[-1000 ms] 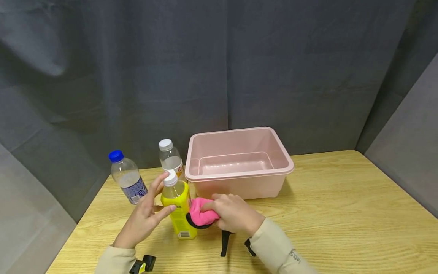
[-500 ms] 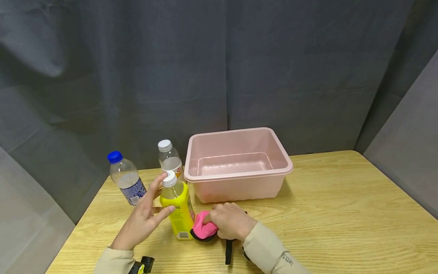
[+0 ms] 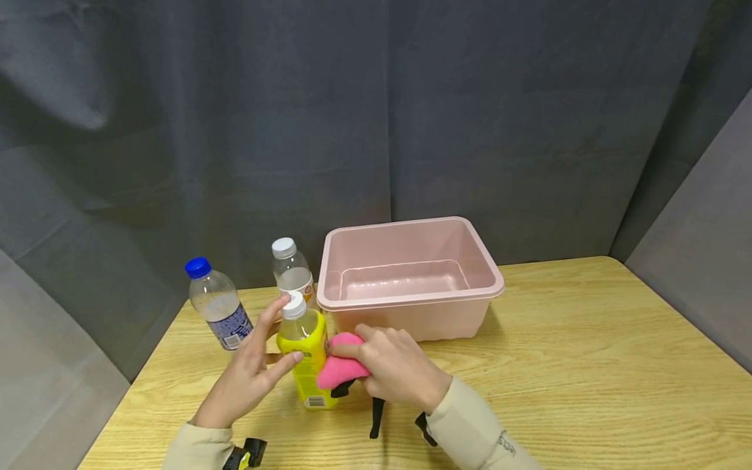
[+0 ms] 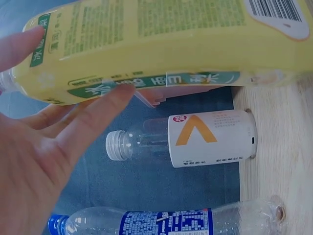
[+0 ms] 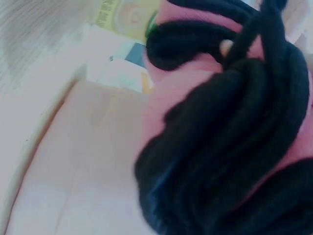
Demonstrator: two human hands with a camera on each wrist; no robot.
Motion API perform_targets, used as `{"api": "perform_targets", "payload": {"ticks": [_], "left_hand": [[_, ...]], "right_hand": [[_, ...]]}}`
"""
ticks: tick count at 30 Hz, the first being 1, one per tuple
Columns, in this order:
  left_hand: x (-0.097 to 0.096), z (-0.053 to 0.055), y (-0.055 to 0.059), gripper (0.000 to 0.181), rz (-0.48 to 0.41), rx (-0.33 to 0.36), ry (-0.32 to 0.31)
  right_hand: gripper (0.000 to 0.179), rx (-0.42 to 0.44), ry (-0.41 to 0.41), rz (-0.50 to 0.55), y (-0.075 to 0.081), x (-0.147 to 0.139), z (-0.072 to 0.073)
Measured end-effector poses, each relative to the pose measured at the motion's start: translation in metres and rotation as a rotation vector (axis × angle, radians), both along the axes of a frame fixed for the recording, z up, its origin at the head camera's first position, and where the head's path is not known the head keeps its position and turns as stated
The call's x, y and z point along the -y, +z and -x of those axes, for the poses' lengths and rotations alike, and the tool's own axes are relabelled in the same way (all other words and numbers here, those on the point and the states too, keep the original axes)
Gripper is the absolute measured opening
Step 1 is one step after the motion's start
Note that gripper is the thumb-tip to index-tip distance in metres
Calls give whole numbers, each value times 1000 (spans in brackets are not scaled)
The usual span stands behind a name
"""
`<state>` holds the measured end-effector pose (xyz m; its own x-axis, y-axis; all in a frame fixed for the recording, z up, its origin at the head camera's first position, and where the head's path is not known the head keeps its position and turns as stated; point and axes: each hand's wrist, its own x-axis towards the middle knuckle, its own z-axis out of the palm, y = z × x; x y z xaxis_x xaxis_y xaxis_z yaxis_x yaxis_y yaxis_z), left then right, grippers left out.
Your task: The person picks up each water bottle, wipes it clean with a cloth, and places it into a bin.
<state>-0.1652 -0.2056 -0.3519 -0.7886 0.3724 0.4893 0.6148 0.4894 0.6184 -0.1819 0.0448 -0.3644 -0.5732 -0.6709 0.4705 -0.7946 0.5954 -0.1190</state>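
A yellow-labelled drink bottle [image 3: 308,380] with a white cap stands upright on the table. My left hand [image 3: 247,369] steadies it from the left, with a fingertip at the cap and the thumb across the shoulder. In the left wrist view the thumb and fingers lie on both sides of this bottle [image 4: 161,44]. My right hand [image 3: 402,365] grips a bunched pink cloth [image 3: 342,372] with black edging, held against the bottle's right side. Folds of the cloth [image 5: 205,147] fill much of the right wrist view and hide the fingers there.
A pink plastic tub [image 3: 411,320] stands behind the right hand. Left of it is a clear bottle [image 3: 294,277] with a white cap, and farther left a blue-capped bottle [image 3: 222,312]. A grey curtain [image 3: 382,130] hangs behind the wooden table [image 3: 587,365].
The right hand has slid the cloth down the yellow bottle's side toward its base, then back up again. The left hand keeps its hold and the bottle stays in place.
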Motion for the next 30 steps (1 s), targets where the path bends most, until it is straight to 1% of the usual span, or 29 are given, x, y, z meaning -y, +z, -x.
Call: {"api": "perform_targets", "payload": {"ticks": [3,7,8,11,14,15,19,25,28,30], "left_hand": [[1,0,0,86,-10,14,12],[2,-1,-1,86,-15,24,26],[2,-1,-1,86,-17,24,23],[2,0,-1,87,-11,10,18],[1,1,-1,89,-8,4,6],[1,1,-1,89,-8,3,6],[2,1,-1,89,-12,7,6],[2,1,-1,89,-6,1,10],[1,1,-1,89,-6,1,11],[1,1,-1,89,-8,3,13]], "right_hand": [[52,-56,3,103,5,1,-2],[52,-113,19,295,9,3,-3],[52,-118,29,349,10,4,-3],[53,-91,68,509,13,5,-4],[57,-68,106,598,15,6,-4],[57,-66,113,609,16,6,-4],[58,-87,117,594,16,7,-4],[57,-82,107,582,17,6,-4],[57,-93,90,554,16,6,-3],[56,-103,71,517,15,5,-3]]}}
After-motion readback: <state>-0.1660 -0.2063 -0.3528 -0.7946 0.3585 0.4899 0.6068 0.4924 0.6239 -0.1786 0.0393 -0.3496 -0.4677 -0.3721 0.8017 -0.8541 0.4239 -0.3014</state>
